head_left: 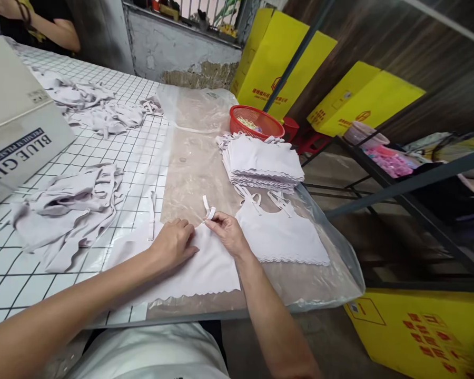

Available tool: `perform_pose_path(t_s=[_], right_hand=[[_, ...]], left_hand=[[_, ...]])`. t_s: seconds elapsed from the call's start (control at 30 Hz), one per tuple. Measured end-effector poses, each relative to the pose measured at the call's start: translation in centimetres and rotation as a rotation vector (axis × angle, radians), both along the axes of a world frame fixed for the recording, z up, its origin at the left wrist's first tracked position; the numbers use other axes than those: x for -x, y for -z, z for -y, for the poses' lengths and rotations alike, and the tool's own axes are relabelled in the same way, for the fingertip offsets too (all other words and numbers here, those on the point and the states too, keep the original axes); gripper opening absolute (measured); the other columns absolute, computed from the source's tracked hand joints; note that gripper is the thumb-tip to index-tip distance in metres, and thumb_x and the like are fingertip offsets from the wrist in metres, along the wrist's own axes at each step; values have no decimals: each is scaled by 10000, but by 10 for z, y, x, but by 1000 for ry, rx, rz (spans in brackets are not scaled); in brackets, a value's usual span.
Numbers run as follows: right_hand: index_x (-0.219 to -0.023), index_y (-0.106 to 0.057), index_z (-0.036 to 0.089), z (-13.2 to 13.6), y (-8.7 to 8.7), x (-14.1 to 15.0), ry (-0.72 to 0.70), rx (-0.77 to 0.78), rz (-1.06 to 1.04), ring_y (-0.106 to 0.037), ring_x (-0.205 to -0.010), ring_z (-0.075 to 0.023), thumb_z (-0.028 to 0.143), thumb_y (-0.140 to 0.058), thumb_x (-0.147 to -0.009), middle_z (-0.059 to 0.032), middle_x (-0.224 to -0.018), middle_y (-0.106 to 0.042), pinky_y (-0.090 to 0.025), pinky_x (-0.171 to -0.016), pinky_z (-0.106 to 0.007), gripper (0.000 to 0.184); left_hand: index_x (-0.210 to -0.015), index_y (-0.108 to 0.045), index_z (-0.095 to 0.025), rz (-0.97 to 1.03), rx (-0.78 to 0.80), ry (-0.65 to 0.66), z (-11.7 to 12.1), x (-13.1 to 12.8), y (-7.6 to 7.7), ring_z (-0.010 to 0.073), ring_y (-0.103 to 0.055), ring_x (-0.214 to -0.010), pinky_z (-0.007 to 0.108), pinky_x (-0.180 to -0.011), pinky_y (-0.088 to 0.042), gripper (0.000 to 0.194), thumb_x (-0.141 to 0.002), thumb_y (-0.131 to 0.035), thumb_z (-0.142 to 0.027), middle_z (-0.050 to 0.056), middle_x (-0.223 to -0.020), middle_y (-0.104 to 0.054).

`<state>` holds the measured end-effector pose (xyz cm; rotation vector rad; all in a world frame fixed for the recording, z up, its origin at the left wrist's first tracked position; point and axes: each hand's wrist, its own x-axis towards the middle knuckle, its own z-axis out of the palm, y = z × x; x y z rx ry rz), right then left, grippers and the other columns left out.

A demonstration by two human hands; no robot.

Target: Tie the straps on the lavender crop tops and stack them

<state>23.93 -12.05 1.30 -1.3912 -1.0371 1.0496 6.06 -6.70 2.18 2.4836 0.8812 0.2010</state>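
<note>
The pale top (211, 271) lay flat on the surface (138, 166), partly over a clear plastic sheet (189, 168), right in front of the person. The left hand (174, 243) rested palm down on it, with its arm slanting in from the lower left. Its fingers were bent, but I could not tell if they gripped the cloth. The right hand (229, 234) reached up from below, and its fingers pinched a white strap (210, 213) at the top's upper edge. The wavy bottom edge lay close to the near edge of the surface. Past the hands, the sheet stretched flat toward the wall (177, 55), so there was room that way. The right side was tighter: more tops (280, 237) lay just beside the right wrist, with a neat pile (260, 158) behind them. A crumpled heap (69, 210) sat on the left.
</note>
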Motion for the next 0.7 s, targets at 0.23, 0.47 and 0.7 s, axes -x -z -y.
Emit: perform_pose_path(t_s=[0.23, 0.47, 0.7], right_hand=[[-815, -705, 199, 2, 10, -5, -139, 43, 5, -595, -752, -147, 429, -791, -721, 5, -784, -670, -466, -741, -285, 263], [-849, -739, 194, 5, 11, -4, -203, 44, 167, -599, -787, -165, 515, -749, -771, -30, -835, -684, -484, -742, -298, 331], [-855, -723, 194, 4, 6, -3, -242, 48, 244, -566, -751, -156, 507, -712, -812, -26, -814, -644, -452, -700, -292, 317]], left_hand=[[-842, -651, -180, 113, 156, -59, 3, 6, 10, 226, -578, -766, 338, -718, -404, 114, -750, -712, -206, 13, -680, -616], [-874, -696, -176, 444, 286, -61, -2, 8, 12, 190, -579, -792, 318, -739, -438, 194, -896, -560, -312, 52, -823, -654], [-831, -705, -187, 471, 282, -30, -9, 9, 7, 187, -572, -795, 326, -764, -430, 193, -892, -529, -239, 42, -778, -664]])
